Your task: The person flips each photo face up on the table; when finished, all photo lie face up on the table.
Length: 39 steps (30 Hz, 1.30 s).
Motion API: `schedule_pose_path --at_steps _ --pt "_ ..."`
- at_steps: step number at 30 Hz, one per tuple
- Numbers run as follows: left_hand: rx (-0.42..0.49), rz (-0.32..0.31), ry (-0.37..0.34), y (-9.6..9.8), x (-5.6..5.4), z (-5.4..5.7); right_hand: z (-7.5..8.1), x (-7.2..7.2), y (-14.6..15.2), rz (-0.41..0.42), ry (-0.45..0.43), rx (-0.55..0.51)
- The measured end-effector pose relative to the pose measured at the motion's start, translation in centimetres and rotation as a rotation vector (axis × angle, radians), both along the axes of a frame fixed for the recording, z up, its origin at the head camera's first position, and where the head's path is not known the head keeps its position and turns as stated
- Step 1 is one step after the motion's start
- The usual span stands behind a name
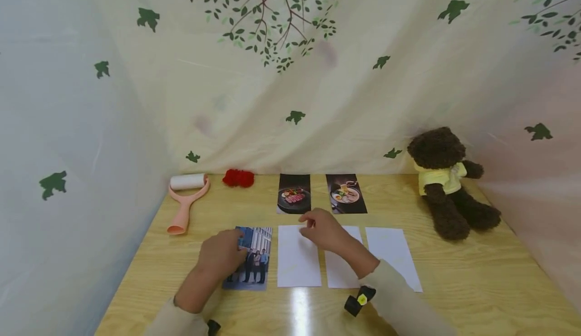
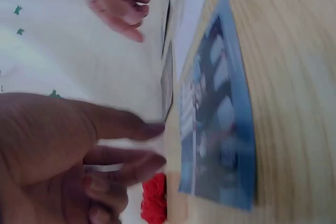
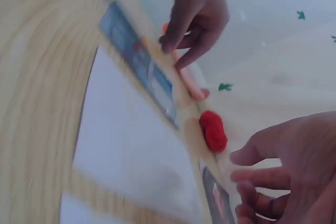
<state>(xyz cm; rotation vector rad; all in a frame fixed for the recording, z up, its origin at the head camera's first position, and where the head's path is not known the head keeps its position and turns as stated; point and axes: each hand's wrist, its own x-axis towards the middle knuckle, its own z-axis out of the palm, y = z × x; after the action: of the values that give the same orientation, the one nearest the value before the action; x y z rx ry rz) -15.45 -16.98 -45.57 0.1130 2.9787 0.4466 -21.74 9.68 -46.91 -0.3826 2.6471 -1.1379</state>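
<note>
My left hand (image 1: pixel 220 254) hovers over the left part of a photo of several people before buildings (image 1: pixel 257 268). In the left wrist view its thumb and fingers are bent loosely, apart from the photo, with nothing between them. My right hand (image 1: pixel 324 231) is above a blank white card (image 1: pixel 297 268) and the one beside it (image 1: pixel 341 274), partly covering both. Its fingers (image 3: pixel 262 178) are loosely bent and hold nothing. Farther right lies a third white card (image 1: pixel 394 255).
Behind the row lie two food photos, a meat dish (image 1: pixel 294 202) and a noodle bowl (image 1: pixel 346 194). A pink-handled lint roller (image 1: pixel 183 205) and a red fuzzy item (image 1: pixel 238 178) are at back left. A brown teddy bear (image 1: pixel 438 149) sits at right, near the curtain (image 1: pixel 254 139).
</note>
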Motion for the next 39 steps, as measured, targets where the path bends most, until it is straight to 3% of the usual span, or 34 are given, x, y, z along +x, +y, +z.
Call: schedule_pose_path --at_steps 4,7,12,20,32,39 --pt "0.109 -0.187 -0.059 2.2 -0.1 0.3 -0.9 0.2 1.7 -0.013 0.018 0.137" --pt "0.126 -0.301 -0.080 3.6 -0.3 0.0 -1.4 0.4 2.1 -0.017 0.044 0.195" --pt "0.048 -0.384 -0.089 5.1 -0.6 -0.8 -1.9 0.6 2.2 -0.022 0.062 0.264" --pt "-0.014 -0.363 -0.147 5.9 -0.8 -0.8 -1.5 0.5 2.0 -0.045 0.034 0.275" --pt "-0.009 -0.329 -0.201 6.3 -1.0 -0.4 -1.5 0.1 1.4 -0.069 -0.023 0.152" --pt "0.101 -0.259 -0.243 6.9 -1.1 -0.3 -1.2 0.2 1.9 -0.125 -0.113 -0.007"
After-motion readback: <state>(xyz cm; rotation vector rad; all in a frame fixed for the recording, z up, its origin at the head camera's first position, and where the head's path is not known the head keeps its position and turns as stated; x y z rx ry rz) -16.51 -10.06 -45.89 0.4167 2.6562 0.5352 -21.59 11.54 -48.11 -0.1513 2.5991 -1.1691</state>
